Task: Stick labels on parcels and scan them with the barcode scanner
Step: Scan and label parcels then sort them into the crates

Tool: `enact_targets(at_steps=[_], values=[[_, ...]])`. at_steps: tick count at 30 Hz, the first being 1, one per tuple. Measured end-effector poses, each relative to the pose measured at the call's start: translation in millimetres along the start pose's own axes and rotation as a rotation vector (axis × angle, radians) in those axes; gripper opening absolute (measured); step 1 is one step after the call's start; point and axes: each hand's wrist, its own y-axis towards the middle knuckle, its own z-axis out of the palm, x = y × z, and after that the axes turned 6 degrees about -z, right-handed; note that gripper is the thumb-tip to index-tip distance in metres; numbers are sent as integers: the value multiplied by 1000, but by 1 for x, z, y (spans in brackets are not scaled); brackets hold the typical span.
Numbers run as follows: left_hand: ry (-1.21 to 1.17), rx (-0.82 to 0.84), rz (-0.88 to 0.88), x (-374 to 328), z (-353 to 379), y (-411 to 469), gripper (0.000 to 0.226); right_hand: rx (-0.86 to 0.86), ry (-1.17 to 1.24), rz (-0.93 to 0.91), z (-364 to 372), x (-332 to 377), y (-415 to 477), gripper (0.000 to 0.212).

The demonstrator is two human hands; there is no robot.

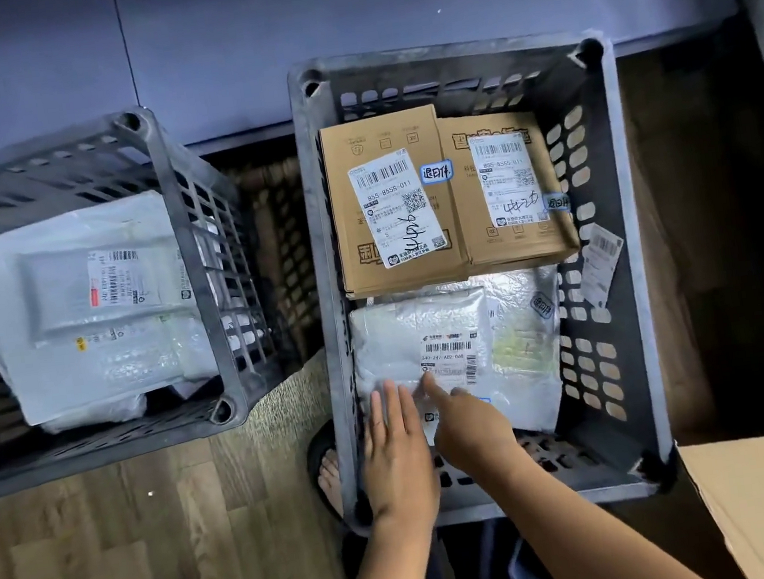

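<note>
your left hand (392, 438) is flat and your right hand (471, 428) presses one forefinger on the mailer bag (405, 330), which looks soft, light and slippery, so pinch an edge.

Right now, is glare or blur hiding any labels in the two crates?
Head view: glare whitens the silver mailer in the right crate, yet the mailer label reads; the right hand covers its lower edge. Head view: in the left crate the bag label is soft, unreadable; the carton labels are sharp; the far right lies in shadow.
</note>
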Motion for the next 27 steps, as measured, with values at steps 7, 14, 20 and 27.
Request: enact_targets(at_steps=[7, 14, 20, 27], values=[[187, 15, 34, -10, -31, 49, 68, -125, -211, -140, -15, -1, 15, 69], [157, 177, -51, -11, -29, 71, 76, 36, -204, -102, -24, -3, 35, 86], [80, -22, 121, -17, -66, 42, 84, -73, -107, -104, -52, 12, 5, 72], [-131, -233, 80, 2, -143, -1, 83, -213, -92, -211, -97, 73, -42, 67]])
